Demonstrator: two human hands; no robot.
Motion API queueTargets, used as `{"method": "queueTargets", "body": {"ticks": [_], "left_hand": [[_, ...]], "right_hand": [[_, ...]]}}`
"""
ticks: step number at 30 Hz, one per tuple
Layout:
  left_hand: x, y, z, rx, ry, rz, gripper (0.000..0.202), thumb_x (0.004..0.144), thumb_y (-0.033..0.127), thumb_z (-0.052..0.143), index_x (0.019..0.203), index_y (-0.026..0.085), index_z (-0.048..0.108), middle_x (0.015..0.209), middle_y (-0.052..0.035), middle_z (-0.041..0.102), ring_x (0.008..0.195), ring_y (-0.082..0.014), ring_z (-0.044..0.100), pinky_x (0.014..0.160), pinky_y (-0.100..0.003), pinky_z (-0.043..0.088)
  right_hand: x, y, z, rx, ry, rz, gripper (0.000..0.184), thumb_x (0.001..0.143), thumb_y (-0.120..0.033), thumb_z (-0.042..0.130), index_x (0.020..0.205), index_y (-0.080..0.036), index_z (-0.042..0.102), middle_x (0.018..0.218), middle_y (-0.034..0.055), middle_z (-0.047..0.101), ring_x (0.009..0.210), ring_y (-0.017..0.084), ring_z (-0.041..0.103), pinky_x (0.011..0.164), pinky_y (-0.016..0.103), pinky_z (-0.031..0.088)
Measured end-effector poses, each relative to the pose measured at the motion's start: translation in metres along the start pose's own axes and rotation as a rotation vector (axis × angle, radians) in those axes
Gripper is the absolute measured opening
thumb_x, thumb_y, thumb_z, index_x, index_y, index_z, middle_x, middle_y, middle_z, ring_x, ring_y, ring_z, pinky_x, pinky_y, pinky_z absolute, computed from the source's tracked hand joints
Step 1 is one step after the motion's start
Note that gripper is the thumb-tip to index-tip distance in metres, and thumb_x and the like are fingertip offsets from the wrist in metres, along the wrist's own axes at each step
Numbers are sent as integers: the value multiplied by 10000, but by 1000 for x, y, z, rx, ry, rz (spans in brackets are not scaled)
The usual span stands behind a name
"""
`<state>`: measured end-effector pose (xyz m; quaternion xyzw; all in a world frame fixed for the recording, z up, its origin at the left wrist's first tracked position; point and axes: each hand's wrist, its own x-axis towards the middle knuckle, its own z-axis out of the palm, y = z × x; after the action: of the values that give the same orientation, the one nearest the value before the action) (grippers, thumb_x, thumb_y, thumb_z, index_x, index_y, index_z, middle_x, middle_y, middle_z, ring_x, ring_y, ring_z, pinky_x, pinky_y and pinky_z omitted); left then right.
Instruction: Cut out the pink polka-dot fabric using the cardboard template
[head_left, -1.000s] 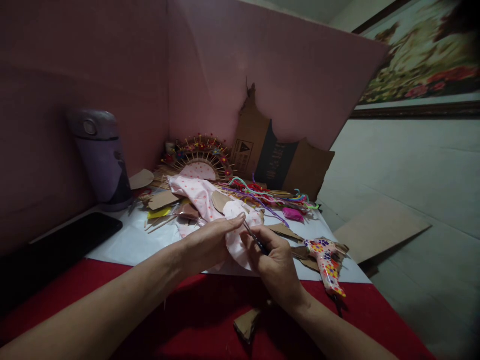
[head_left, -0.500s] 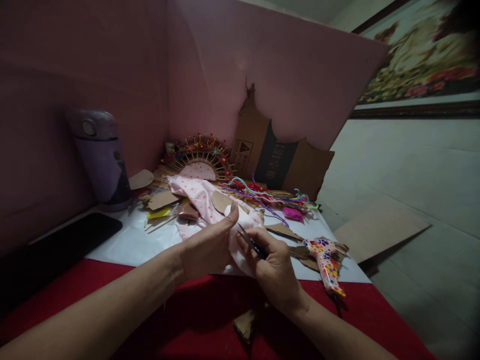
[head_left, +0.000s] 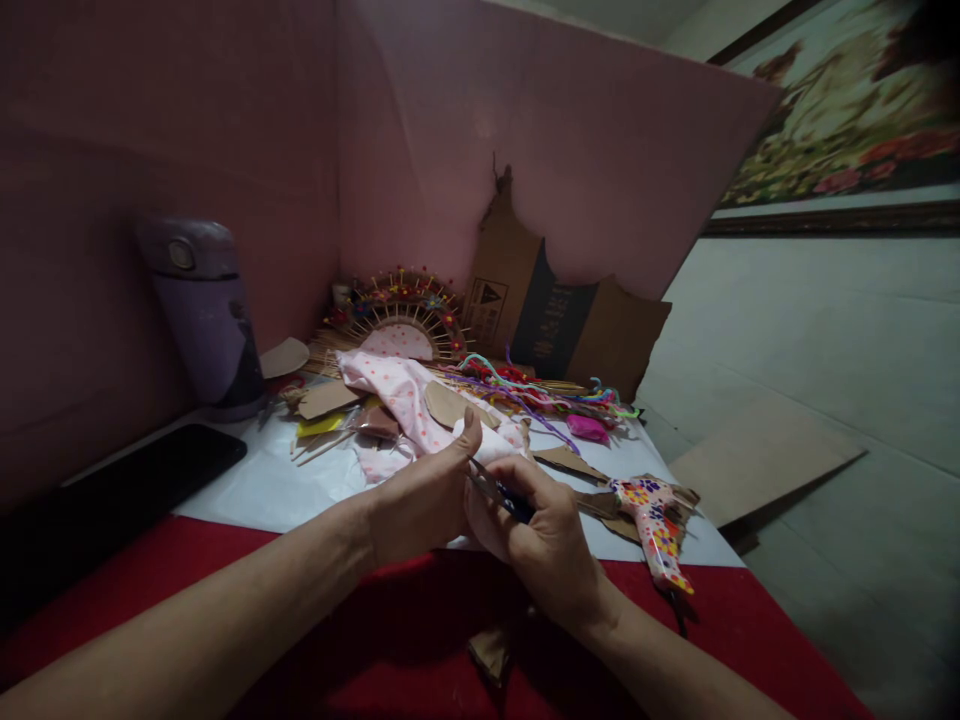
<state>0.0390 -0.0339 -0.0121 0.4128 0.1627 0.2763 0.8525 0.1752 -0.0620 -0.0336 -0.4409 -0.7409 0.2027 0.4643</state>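
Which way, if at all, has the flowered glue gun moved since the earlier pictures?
No. The glue gun lies in the same place against the white sheet, its grip crossing the sheet's front edge at the same spot.

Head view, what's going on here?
The right hand holds a dark-handled pointed tool, probably scissors, its tip close to the left hand. The left hand is at a pale cloth, its grip partly hidden. Beyond the hands lies spotted fabric; the floral glue gun lies to the right, by cardboard scraps.
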Motion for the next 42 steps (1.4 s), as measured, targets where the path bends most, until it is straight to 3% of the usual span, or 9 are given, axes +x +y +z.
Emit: {"method": "queueTargets", "body": {"ticks": [8,14,21,33,42], "left_hand": [[-1,0,-1,12,34,7,667,791,690,308,925,137,654,749,-89,673,755,-211,599,718,-303,386],[-2,-1,-3,28,20,-7,669,799,685,295,817,129,667,696,-87,661,693,-185,584,722,-301,397],[-3,-1,-3,64,34,13,685,818,675,262,818,131,679,696,-78,659,660,-171,570,710,-297,398],[-2,-2,-5,90,-2,41,647,828,656,282,845,137,669,730,-78,669,726,-195,588,742,-328,408],[0,-3,-8,98,2,6,680,775,710,336,867,118,658,758,-77,645,688,-172,533,723,-325,376]], "right_hand": [[-1,2,1,-45,-2,-36,181,721,-54,534,826,-189,595,735,1,600,619,137,524,582,227,399],[-1,1,0,-84,8,-82,188,709,-61,528,822,-198,591,753,16,610,637,154,538,590,237,407],[-3,2,0,-123,-3,-110,282,676,-10,518,872,-202,586,803,19,635,673,171,561,627,260,403],[-3,-2,-3,-135,-23,-109,220,705,-38,516,846,-194,583,711,9,618,604,163,536,576,263,376],[-3,4,-1,-164,-5,-185,291,667,-11,551,885,-202,577,811,18,645,690,175,573,625,267,408]]}}
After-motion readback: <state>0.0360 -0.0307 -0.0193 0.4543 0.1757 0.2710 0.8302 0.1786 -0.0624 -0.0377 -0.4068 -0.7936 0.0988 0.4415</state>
